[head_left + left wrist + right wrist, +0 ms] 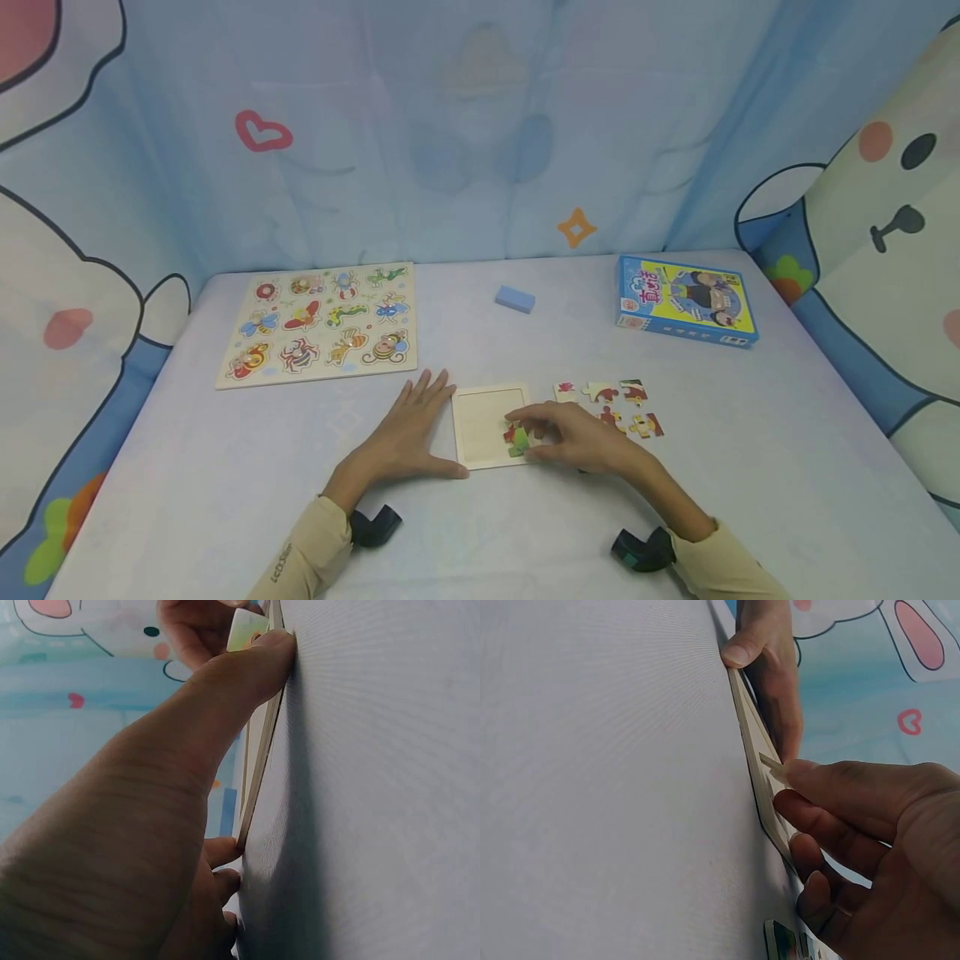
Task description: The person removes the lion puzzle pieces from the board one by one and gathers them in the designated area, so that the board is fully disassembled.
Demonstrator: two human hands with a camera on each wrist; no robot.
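Note:
A square wooden puzzle tray (480,425) with a raised rim lies on the table before the person. The left hand (408,429) is spread flat at its left side, its thumb at the near-left corner and a fingertip at the far-left one. Over the tray's right part, the right hand (573,435) pinches a green-and-red jigsaw piece (517,442) between thumb and finger. In the right wrist view that piece (772,763) is tilted, its thin wooden edge showing. More loose jigsaw pieces (633,392) lie right of the tray, some hidden behind the right hand.
A wooden board with insect pictures (318,323) lies at the back left. A small blue block (515,299) sits at the back middle. At the back right is a blue-and-yellow box (686,300). A printed curtain (480,167) hangs behind the table.

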